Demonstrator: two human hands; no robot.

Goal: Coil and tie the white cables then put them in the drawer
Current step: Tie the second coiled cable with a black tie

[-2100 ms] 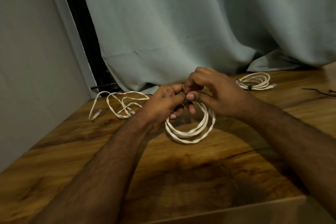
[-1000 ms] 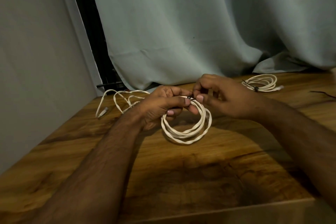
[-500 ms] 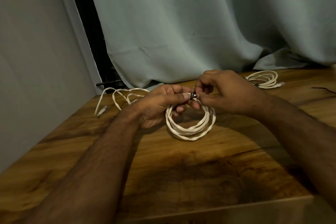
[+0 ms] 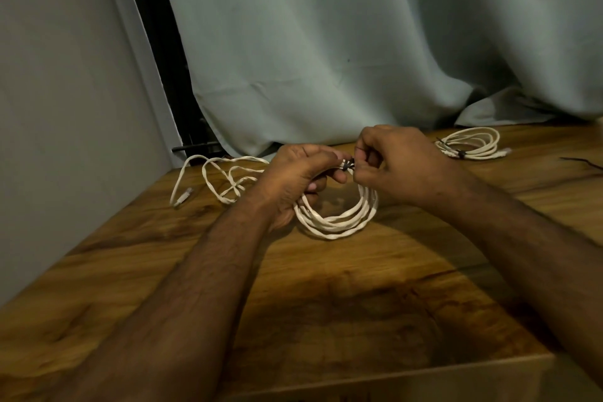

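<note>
Head view looks down over two bare forearms reaching across a wooden table [image 4: 326,303] with strong dark grain. Just past the middle of the table lies a coiled white cable [image 4: 339,219], several flat, slightly twisted loops stacked into a rough ring, its near arc resting on the wood and its far arc lifted between the hands. The left hand [image 4: 293,183] curls its fingers round the left side of the ring and grips it. The right hand [image 4: 401,163] has its fingers bent, thumb and forefinger pinching a small black tie [image 4: 348,165] wrapped round the top of the coil. Farther back, toward the far left corner, a loose white cable [image 4: 222,179] sprawls in open loops, one plug end near the left edge. Toward the far right edge sits a tied white coil [image 4: 470,147], oval, bound by a dark tie. A thin dark strand [image 4: 580,161] lies at the right edge. Behind the table hangs a pale curtain [image 4: 359,42].
</note>
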